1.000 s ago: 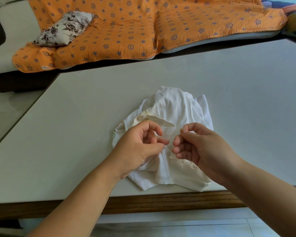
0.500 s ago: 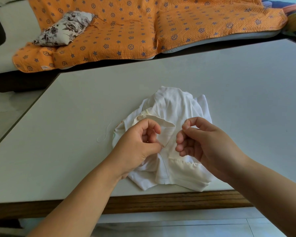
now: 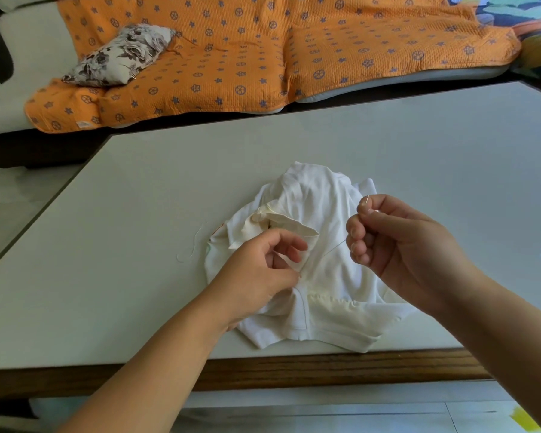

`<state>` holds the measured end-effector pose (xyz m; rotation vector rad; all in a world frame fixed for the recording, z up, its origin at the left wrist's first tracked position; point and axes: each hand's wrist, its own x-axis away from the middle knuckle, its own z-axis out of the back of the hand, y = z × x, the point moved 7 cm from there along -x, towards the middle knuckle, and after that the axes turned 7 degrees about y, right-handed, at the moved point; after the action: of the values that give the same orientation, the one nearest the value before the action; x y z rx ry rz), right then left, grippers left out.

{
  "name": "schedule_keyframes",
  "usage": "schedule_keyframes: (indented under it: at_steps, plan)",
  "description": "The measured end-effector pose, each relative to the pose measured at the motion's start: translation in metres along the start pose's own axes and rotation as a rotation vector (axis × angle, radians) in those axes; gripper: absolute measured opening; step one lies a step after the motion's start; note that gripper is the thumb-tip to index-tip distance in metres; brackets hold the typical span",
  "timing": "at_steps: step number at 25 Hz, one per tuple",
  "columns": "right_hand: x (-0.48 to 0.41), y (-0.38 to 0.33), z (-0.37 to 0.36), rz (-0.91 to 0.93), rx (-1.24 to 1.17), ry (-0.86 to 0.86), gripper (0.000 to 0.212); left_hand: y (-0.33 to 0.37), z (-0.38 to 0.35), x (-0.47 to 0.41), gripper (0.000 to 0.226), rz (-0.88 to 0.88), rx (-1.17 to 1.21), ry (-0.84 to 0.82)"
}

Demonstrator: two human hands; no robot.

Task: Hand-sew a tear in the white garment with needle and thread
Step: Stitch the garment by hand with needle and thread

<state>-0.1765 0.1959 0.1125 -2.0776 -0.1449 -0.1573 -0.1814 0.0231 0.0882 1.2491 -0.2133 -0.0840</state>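
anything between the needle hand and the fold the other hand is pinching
Nothing visible does. Only the thread crosses the gap from the right hand, pinching the needle, to the white garment fold the left hand pinches.

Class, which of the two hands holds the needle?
The right hand: its fingertips pinch the needle, whereas the left hand only pinches the white garment.

left hand [image 3: 256, 270] — fingers curled, pinching | right hand [image 3: 397, 245] — higher, fingers pinched
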Motion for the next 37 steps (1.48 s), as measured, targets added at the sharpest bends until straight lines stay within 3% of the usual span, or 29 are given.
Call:
schedule_keyframes:
  at_steps: [4, 6, 8, 11, 13, 16, 19, 22, 25, 28, 37]
  plan:
    - [-0.003, 0.0, -0.001, -0.022, -0.065, 0.002, 0.021, 0.0, -0.003, 0.004, 0.034, -0.041, -0.14, -0.03]
    - [-0.005, -0.001, -0.001, -0.031, -0.107, 0.009, 0.023, 0.008, 0.002, 0.007, 0.027, -0.161, -0.299, 0.053]
    - [-0.007, -0.002, -0.002, -0.03, -0.13, 0.02, 0.022, 0.019, 0.007, 0.012, 0.01, -0.227, -0.31, 0.162]
    - [-0.001, -0.005, -0.01, -0.022, -0.129, -0.023, 0.017, 0.007, -0.007, 0.014, 0.04, 0.131, 0.01, -0.019]
    - [0.009, 0.0, -0.024, -0.045, -0.106, -0.134, 0.01, 0.002, -0.022, 0.018, 0.04, 0.343, 0.264, -0.158]
    - [0.025, 0.023, -0.04, -0.147, 0.021, -0.283, 0.005, -0.003, -0.02, 0.015, 0.015, 0.475, 0.567, -0.17]
    - [0.025, 0.043, -0.032, -0.239, 0.155, -0.229, 0.013, -0.007, -0.014, 0.015, 0.007, 0.569, 0.718, -0.169]
    - [0.019, 0.046, -0.026, -0.275, 0.126, -0.154, 0.014, -0.011, -0.012, 0.017, 0.01, 0.625, 0.803, -0.149]
    - [0.014, 0.048, -0.019, -0.252, 0.145, -0.046, 0.003, -0.014, -0.001, 0.014, 0.007, 0.543, 0.656, -0.095]
    - [0.009, 0.044, -0.016, -0.164, 0.27, 0.013, 0.012, -0.008, 0.009, 0.013, 0.004, 0.386, 0.378, -0.063]
    - [0.01, 0.031, -0.026, 0.162, 0.783, 0.067, 0.009, -0.008, 0.015, 0.011, 0.016, 0.372, 0.364, -0.012]
